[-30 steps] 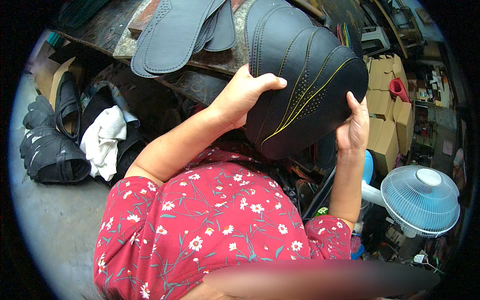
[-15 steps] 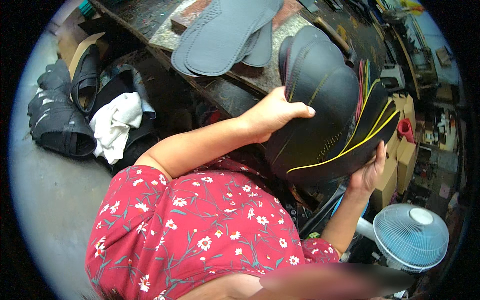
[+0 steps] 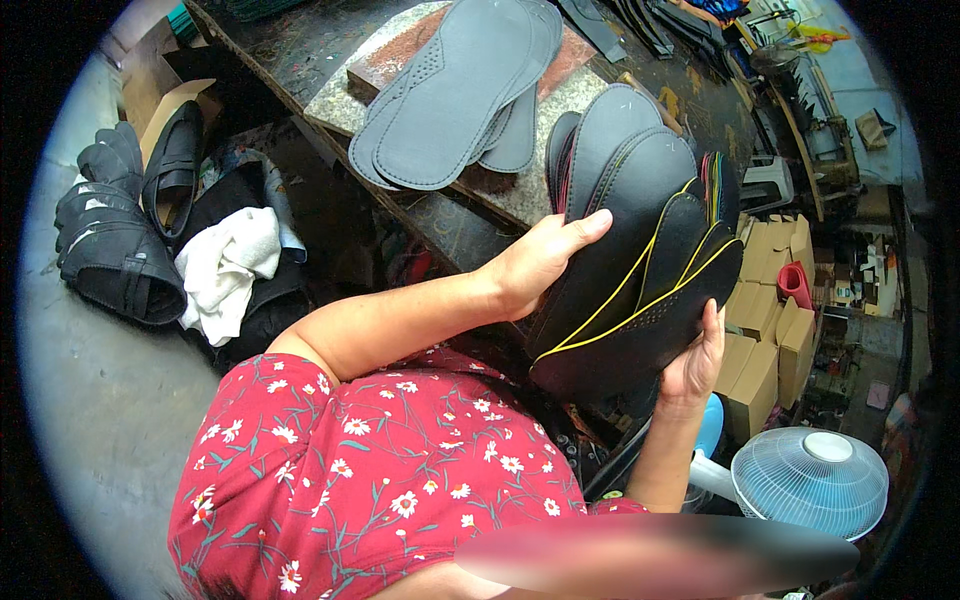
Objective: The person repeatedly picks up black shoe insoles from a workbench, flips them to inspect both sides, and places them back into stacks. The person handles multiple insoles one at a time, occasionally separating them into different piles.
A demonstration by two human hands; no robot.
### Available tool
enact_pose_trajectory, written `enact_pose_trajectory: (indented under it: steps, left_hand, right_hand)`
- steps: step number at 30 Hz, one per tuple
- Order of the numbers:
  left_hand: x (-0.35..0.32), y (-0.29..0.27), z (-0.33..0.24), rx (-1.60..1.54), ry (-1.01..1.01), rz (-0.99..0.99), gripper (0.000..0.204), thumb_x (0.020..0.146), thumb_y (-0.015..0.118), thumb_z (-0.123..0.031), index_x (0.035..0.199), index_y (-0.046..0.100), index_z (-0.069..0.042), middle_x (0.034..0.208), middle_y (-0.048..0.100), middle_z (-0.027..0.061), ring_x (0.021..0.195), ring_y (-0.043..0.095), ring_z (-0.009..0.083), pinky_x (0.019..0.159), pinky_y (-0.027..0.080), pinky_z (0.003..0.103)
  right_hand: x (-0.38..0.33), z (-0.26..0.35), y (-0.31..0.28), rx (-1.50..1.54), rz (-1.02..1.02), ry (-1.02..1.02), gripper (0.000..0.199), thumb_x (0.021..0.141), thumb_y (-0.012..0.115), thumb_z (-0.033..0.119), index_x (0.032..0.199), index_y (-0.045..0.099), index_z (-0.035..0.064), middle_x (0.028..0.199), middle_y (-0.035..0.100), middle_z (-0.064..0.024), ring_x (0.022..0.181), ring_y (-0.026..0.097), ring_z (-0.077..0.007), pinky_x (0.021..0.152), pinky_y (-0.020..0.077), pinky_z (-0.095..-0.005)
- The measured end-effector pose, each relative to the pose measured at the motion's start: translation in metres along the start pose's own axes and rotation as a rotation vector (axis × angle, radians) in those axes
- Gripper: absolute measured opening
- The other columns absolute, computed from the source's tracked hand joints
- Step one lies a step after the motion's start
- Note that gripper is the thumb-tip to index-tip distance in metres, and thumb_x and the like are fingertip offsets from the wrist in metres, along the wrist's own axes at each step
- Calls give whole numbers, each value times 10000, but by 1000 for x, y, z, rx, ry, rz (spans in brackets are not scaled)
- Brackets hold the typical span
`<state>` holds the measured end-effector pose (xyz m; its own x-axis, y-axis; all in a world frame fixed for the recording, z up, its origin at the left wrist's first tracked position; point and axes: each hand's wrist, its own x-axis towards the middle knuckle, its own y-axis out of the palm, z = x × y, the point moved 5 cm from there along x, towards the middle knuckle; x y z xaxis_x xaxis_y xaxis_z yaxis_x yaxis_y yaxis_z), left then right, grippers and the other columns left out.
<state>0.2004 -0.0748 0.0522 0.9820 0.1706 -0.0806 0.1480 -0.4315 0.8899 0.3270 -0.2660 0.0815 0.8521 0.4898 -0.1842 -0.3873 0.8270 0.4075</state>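
Between my hands is a fanned stack of black insoles [image 3: 625, 185], standing tilted near the bench edge, several of them edged in yellow and a few in pink or red. My left hand [image 3: 550, 260] grips its left side, thumb across the front and fingers hidden behind. My right hand [image 3: 692, 362] is closed round the lower right side, with its fingertips against the outermost insole and the thumb not visible. Beyond the left hand, more dark grey insoles [image 3: 455, 95] with stitched edges lie overlapping on a speckled stone slab [image 3: 335, 97].
The slab rests on a dark workbench [image 3: 300, 45]. On the left are black shoes [image 3: 120, 260] and a white cloth [image 3: 232, 265]. To the right stand cardboard boxes [image 3: 750, 385], a red roll [image 3: 794, 284] and a fan [image 3: 812, 485] near my right forearm.
The stack has been turned and its yellow-edged insoles have drawn in closer together. My right hand has moved leftward with them, while my left hand keeps its hold and the view has shifted slightly.
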Motion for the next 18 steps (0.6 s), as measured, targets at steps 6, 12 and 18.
enact_pose_trajectory:
  steps: [6,12,18]
  left_hand:
    - [-7,16,16,408,-130,120,488,889,676,-298,1248,552,9,1139,649,96,1012,600,149,921,483,315]
    - [-4,44,36,375,8,286,507,871,690,-107,1320,478,1,1228,594,75,1111,535,140,985,436,311]
    - [1,51,11,767,451,172,716,902,648,-335,1418,310,30,1377,424,188,1292,386,255,1108,280,368]
  right_hand:
    - [-8,-2,13,-56,-44,-37,585,926,581,77,1449,318,57,1300,541,-94,1198,526,-241,1020,440,-405]
    - [-26,24,42,-360,25,-270,661,906,558,109,1473,245,-23,1437,406,-141,1308,407,-248,1119,279,-382]
    - [-61,11,62,-409,143,-159,748,862,567,54,1493,172,-27,1478,340,-168,1362,342,-287,1145,235,-396]
